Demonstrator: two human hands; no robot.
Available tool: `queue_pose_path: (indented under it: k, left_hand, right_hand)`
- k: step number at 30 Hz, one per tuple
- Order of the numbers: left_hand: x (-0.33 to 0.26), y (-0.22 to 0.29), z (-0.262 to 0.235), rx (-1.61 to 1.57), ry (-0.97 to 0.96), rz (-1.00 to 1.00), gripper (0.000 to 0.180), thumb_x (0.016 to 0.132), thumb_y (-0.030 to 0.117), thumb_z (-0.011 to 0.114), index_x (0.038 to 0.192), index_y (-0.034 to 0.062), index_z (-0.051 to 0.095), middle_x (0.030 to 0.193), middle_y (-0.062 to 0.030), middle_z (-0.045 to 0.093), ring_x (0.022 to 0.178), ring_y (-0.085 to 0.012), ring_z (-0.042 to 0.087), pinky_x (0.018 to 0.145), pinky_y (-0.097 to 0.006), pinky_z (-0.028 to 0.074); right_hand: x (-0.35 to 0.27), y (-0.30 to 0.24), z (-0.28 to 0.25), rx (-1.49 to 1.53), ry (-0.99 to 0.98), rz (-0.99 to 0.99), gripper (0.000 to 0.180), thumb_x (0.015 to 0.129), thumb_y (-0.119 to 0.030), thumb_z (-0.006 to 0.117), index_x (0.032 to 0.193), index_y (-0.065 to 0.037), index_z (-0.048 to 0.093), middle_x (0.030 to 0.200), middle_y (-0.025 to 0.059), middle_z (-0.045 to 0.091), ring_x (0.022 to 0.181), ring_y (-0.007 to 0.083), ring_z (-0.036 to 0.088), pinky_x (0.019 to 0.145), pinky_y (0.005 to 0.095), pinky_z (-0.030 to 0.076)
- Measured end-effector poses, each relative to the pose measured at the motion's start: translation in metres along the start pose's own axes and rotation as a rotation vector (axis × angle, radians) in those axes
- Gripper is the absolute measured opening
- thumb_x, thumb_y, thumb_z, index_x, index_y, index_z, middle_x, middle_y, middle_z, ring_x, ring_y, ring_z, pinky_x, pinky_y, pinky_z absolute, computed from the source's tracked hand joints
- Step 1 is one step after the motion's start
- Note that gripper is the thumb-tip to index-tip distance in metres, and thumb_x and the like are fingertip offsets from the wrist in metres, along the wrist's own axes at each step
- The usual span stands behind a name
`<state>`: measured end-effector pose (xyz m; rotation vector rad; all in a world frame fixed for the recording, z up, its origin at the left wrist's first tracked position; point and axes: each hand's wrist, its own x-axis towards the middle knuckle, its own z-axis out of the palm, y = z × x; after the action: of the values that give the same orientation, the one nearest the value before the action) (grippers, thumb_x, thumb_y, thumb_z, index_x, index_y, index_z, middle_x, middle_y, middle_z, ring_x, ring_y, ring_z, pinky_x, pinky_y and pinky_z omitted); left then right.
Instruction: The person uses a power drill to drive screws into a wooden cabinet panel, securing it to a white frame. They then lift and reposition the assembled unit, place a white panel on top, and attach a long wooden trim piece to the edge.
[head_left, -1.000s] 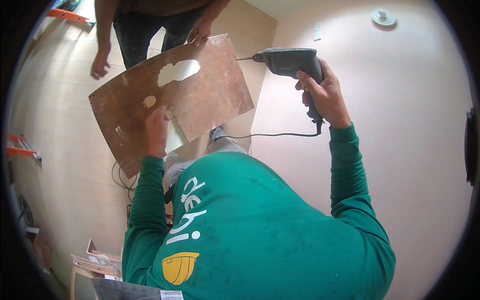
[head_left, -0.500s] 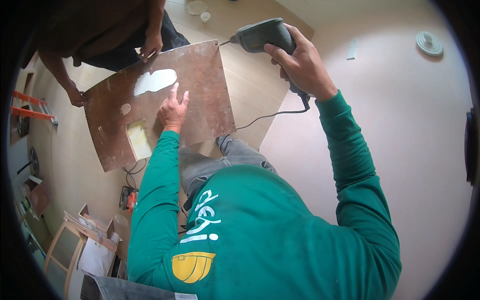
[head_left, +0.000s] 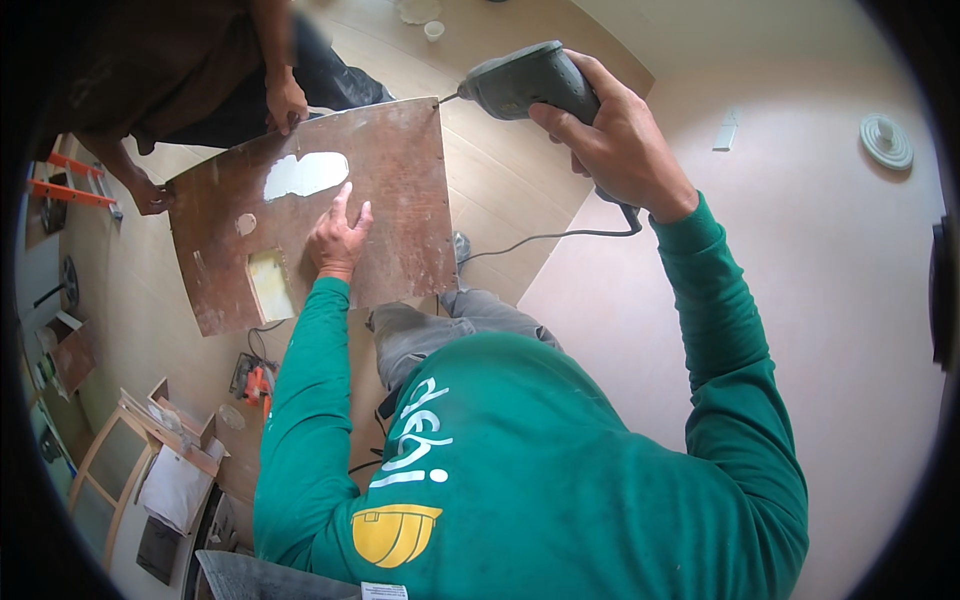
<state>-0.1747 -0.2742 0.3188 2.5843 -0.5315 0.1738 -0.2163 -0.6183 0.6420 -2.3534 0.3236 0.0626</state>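
Since a second ago, the left hand (head_left: 340, 240) has moved from beside the rectangular opening (head_left: 270, 284) to the middle of the brown board (head_left: 400, 215), and the drill (head_left: 535, 82) has come up to the board's far right corner. A co-worker's second hand (head_left: 152, 194), then hanging free, now grips the board's far left corner.

Wide, flat and slightly tilted, the board lies in front of the person, its near edge just beyond grey trousers (head_left: 425, 335). Under the left hand, the board's surface passes beneath the palm; the index finger points away toward the white patch (head_left: 308, 175), the thumb is spread to the right, and the remaining fingers look bent. These fingers pinch nothing.

Off the board's right side, the right hand (head_left: 625, 140) wraps its fingers around the drill's handle, thumb along the body. Its fingers are well apart from the board; only the thin bit reaches the corner, and whether it has entered the wood cannot be told. From the handle, a dark cable (head_left: 560, 234) runs back toward the board's near right corner.

At the board's far edge, the co-worker's first hand (head_left: 287, 103) holds on beyond the white patch. Left of the board stands an orange ladder (head_left: 72, 180).
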Motion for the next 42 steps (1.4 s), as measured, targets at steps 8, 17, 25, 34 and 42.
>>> queue_pose_path:
  k: [8,17,25,34,42]
  left_hand:
    - [0.0,-0.003,0.001,-0.011,0.009,-0.005,0.049,0.088,0.043,0.077,0.132,0.022,0.069,0.089,-0.0119,0.076,0.078,-0.0322,0.073,0.069,-0.045,0.059]
    - [-0.001,0.004,-0.006,0.033,0.041,0.042,0.047,0.09,0.04,0.075,0.132,0.02,0.069,0.085,-0.0075,0.075,0.075,-0.0278,0.072,0.068,-0.042,0.059]
    - [-0.005,-0.009,0.004,-0.002,0.11,0.097,0.045,0.091,0.038,0.074,0.131,0.0187,0.069,0.088,-0.0061,0.075,0.082,-0.0265,0.073,0.071,-0.041,0.059]
    - [-0.006,-0.011,-0.001,-0.014,0.099,0.114,0.044,0.091,0.037,0.073,0.13,0.0176,0.07,0.086,-0.0051,0.074,0.082,-0.0251,0.072,0.072,-0.039,0.059]
    - [-0.008,-0.007,-0.001,-0.093,0.064,0.091,0.042,0.091,0.033,0.072,0.13,0.0173,0.07,0.087,-0.0055,0.074,0.079,-0.0253,0.071,0.073,-0.039,0.059]
  right_hand:
    - [0.002,-0.017,0.003,-0.029,-0.028,-0.029,0.062,0.097,-0.029,0.074,0.149,-0.005,0.049,0.094,0.0138,0.067,0.063,0.0181,0.067,0.057,0.0281,0.059]
    - [0.006,-0.036,0.02,-0.198,-0.086,-0.109,0.058,0.095,-0.029,0.076,0.141,-0.003,0.052,0.106,0.0256,0.074,0.096,0.0415,0.075,0.083,0.0463,0.06]
    - [-0.001,-0.052,0.06,-0.461,-0.207,-0.355,0.052,0.096,-0.024,0.072,0.14,-0.007,0.049,0.097,0.0252,0.073,0.085,0.0448,0.073,0.075,0.0542,0.058]
    - [0.006,-0.088,0.085,-0.557,-0.22,-0.337,0.052,0.094,-0.025,0.073,0.139,-0.008,0.05,0.094,0.0258,0.074,0.086,0.045,0.073,0.075,0.0539,0.058]
    - [-0.012,-0.088,0.081,-0.38,-0.16,-0.196,0.059,0.094,-0.024,0.074,0.143,-0.01,0.045,0.098,0.0286,0.073,0.089,0.0485,0.071,0.079,0.0542,0.058]
